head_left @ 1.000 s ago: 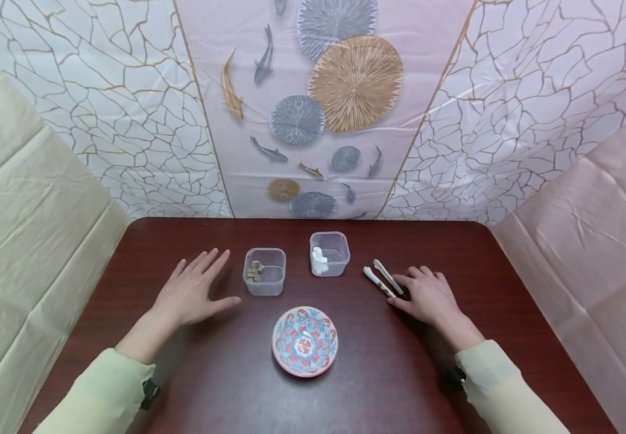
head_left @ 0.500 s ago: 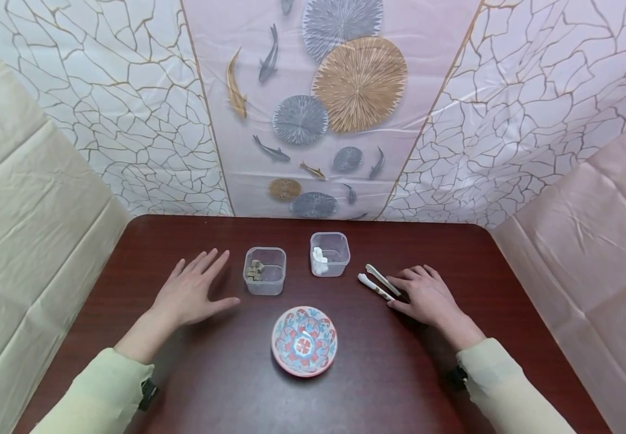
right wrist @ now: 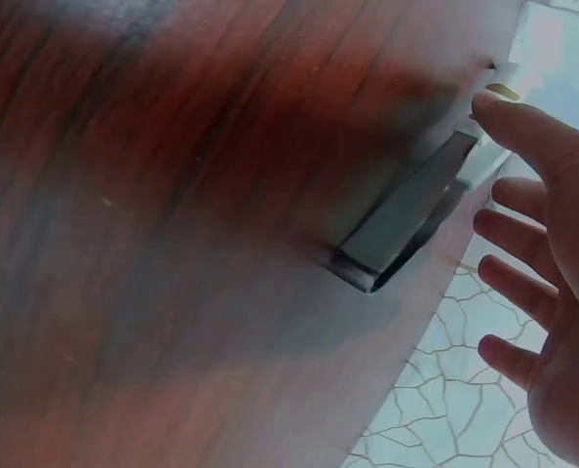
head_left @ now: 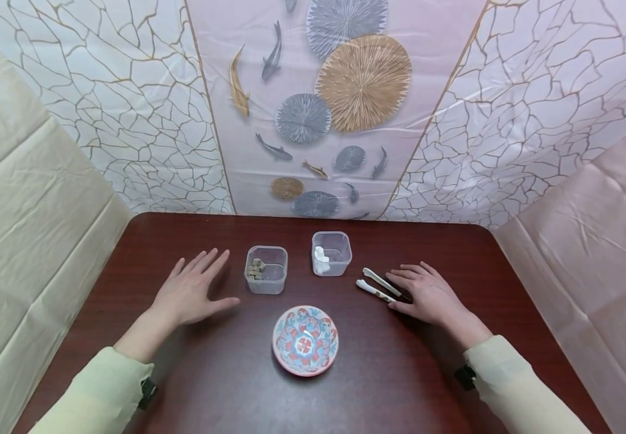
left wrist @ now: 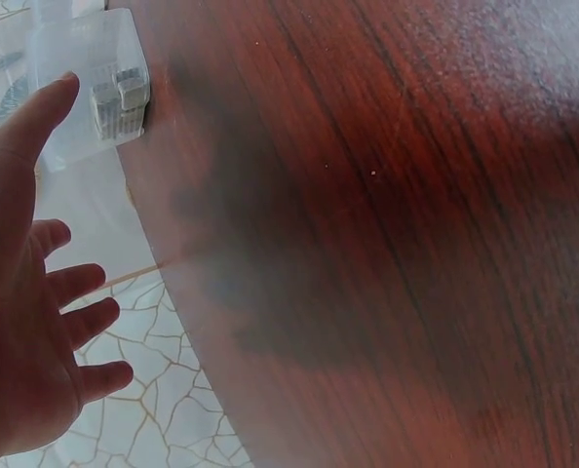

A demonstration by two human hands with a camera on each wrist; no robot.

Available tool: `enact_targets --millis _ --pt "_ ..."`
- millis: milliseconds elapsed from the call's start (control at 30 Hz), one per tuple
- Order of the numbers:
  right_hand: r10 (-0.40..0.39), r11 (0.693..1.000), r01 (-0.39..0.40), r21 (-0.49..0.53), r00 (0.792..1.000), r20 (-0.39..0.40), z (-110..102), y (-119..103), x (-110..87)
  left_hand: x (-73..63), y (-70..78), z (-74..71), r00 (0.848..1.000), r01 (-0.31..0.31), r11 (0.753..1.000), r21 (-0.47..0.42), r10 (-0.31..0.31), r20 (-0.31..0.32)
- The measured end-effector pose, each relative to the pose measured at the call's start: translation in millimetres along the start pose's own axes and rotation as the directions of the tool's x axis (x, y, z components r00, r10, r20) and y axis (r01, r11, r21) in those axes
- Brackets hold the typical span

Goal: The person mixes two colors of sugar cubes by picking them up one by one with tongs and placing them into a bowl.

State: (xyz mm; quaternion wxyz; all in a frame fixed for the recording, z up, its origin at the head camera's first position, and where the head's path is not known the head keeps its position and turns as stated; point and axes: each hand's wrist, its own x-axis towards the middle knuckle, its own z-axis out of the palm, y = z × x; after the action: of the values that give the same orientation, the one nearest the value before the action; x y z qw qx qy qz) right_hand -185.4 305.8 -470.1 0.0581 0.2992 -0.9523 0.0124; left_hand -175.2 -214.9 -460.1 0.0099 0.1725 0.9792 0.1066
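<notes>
My right hand (head_left: 428, 295) holds a pair of tongs (head_left: 379, 283) with pale arms and a dark bent end. Thumb and index finger lie at opposite sides of the tongs, whose two arms stand apart. In the right wrist view the bent end of the tongs (right wrist: 406, 219) lies near the dark table, and the thumb covers part of an arm. My left hand (head_left: 185, 292) has its fingers spread and grips nothing. Nearest it is a clear plastic container (head_left: 266, 286) with several brownish cubes (head_left: 256, 269). A patterned red and blue dish (head_left: 305, 341) sits between the hands.
Another clear container (head_left: 338, 268), with white cubes (head_left: 321, 259), stands behind the dish, left of the tongs. The dark red table (head_left: 226, 374) ends at a patterned backdrop (head_left: 313, 150), with pale cloth (head_left: 41, 241) at both sides.
The tongs have turned under the right hand's fingers, so their tips have swung left and nearer to me. The left hand keeps its place, and the view has shifted slightly.
</notes>
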Motion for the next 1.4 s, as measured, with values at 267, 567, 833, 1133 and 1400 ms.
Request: enact_targets --millis 267,567,833,1133,1400 --pt "0.054 0.998 -0.055 0.029 0.998 0.014 10.5 0.4 -4.7 2.9 0.8 1.8 1.0 -0.005 1.0 0.0 0.005 -0.001" --pt "0.036 0.995 -0.03 0.097 0.998 -0.054 17.5 -6.4 -0.2 1.1 0.1 2.9 1.0 -0.004 1.0 0.0 0.004 0.006" --pt "0.041 0.984 -0.016 0.177 0.989 -0.14 26.2 -8.7 0.1 -1.3 -2.3 3.8 1.0 -0.002 1.0 -0.003 0.002 -0.004" --pt "0.068 0.965 -0.019 0.261 0.981 -0.181 20.2 -13.4 2.6 -1.4 -3.6 5.2 1.0 -0.003 1.0 -0.006 0.003 -0.006" --pt "0.163 0.917 -0.091 0.388 0.974 -0.156 0.0 -16.1 6.9 -0.6 -0.4 4.0 1.0 -0.01 1.0 -0.008 0.01 -0.012"
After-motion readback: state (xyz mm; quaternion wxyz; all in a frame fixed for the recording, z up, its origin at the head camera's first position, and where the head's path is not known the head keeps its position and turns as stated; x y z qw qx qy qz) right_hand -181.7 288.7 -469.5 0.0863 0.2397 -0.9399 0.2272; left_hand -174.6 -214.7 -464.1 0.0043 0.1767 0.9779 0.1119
